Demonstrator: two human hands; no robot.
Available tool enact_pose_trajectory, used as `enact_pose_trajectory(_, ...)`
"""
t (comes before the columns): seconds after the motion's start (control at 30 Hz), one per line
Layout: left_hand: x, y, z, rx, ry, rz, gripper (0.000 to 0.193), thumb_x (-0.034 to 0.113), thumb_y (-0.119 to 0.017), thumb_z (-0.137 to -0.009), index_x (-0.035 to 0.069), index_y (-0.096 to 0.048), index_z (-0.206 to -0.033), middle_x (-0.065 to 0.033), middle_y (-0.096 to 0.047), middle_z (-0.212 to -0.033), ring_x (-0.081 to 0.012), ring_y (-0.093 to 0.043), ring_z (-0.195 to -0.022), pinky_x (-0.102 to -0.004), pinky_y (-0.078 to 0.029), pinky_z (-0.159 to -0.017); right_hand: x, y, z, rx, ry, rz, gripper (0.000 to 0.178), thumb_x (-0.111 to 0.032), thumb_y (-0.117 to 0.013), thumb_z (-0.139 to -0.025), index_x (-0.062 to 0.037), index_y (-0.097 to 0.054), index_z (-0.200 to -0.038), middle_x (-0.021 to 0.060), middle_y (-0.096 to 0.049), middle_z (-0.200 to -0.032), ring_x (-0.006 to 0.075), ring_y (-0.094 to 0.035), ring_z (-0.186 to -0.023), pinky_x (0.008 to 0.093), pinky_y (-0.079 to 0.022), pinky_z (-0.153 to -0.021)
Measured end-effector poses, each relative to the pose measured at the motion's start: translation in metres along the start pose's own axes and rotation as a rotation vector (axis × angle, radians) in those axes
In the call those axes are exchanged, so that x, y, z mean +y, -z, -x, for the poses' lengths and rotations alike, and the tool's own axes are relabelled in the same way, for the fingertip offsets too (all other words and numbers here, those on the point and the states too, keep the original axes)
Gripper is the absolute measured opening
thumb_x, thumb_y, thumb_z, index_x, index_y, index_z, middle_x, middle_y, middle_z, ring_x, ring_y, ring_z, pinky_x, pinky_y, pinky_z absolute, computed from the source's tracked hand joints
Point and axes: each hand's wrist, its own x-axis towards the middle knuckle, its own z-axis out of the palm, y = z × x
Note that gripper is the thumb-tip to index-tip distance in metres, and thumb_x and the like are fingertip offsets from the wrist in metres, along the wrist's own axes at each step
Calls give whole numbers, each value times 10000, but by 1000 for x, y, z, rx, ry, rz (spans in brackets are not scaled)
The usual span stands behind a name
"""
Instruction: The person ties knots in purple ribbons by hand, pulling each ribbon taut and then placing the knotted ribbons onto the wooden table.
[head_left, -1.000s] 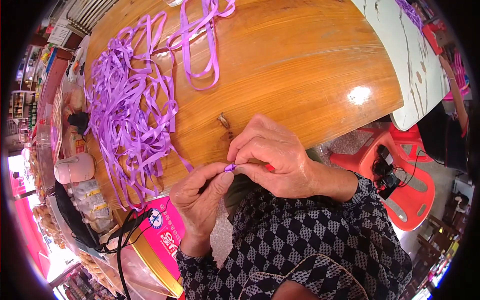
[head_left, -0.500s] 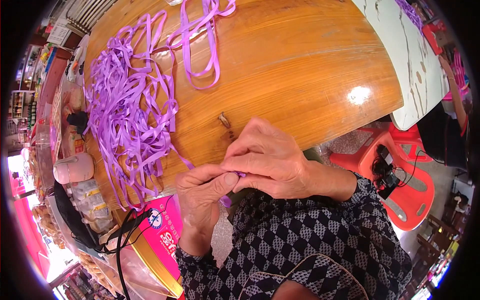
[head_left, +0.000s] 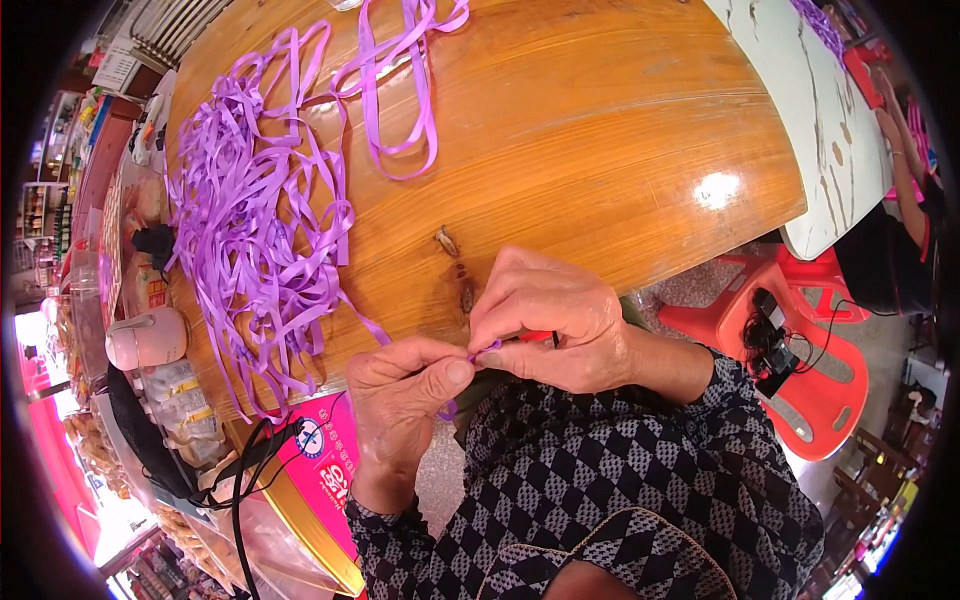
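Note:
A strand of purple ribbon [head_left: 366, 326] runs from the big tangled heap of purple ribbon [head_left: 255, 215] on the table to my hands. My left hand [head_left: 408, 385] pinches the strand between thumb and forefinger, and a short piece hangs below it. Close beside it, the fingertips of my right hand [head_left: 553, 325] pinch a small loop or knot of the same ribbon. Its exact shape is mostly covered by my fingers. Both hands are held just off the table's near edge, over my lap.
Loose ribbon loops [head_left: 375, 110] lie on the wooden table [head_left: 600, 130] beyond the heap. A pink container [head_left: 147, 338] and dark cables [head_left: 240, 490] are at the left. Red plastic stools [head_left: 810, 390] stand at the right, one carrying a black cable bundle. Another person's arm [head_left: 905, 180] shows far right.
My right hand has drawn slightly right, so the fingertips are a little apart and more of the purple ribbon shows between them. The other person's arms have shifted at far right.

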Motion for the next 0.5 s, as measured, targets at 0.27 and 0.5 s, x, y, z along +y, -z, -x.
enact_pose_trajectory(0.27,4,-7,1,78,8,-99,137,51,-712,-762,-40,-675,-856,-12,-624,-728,-47,-508,-619,-168,-377,-539,2,1,3,-4,-104,-50,149,2,-709,-701,-29,-621,-817,78,-599,-825,216,-544,-771,308,-421,-663)
enact_pose_trajectory(0.5,3,-8,3,116,-68,-286,95,35,-675,-793,-38,-670,-853,5,-610,-718,-35,-494,-605,-162,-369,-518,2,-1,3,-52,-99,11,168,-9,-724,-692,-28,-612,-816,80,-596,-833,225,-551,-781,318,-428,-677)
